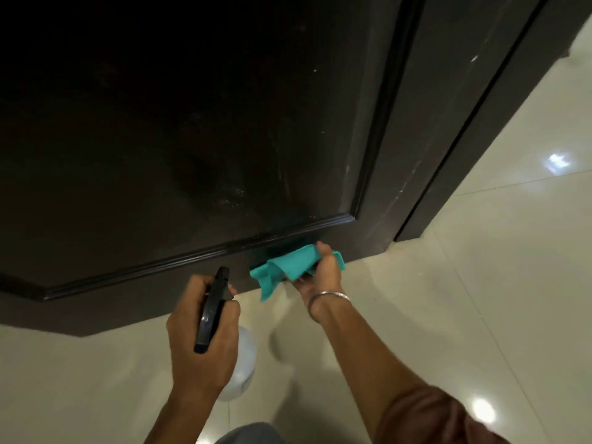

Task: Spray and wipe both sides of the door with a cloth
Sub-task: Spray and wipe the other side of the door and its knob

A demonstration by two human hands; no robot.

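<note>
Head view. The step in hand appears to be wiping the bottom rail of the dark door [192,139], close to its lower right corner, just above the tiled floor [480,283].

The right hand [323,270] is closed on a teal cloth [288,267]; its fingers [323,248] curl over the top of the bunched fabric and press it against the rail below the raised moulding. One loose corner of the cloth hangs toward the floor, clear of the door. A metal bangle [326,298] sits on that wrist.

The left hand [201,344] is clenched round the neck of a spray bottle [213,310]. Its black head points up toward the door's bottom rail and its white body shows below the palm, over the floor. Whether a finger rests on the trigger cannot be told.

Judgement on method: the cloth is wadded, so little of it meets the wood. Spreading it flat under the palm would cover more per stroke. Strokes should run along the rail toward the door's edge, then into the groove of the moulding, where dust is likely to sit. A faint wet patch shows on the panel above and may need a pass. The hanging corner should be gathered in to keep it off the floor. The other side of the door cannot be seen.
</note>
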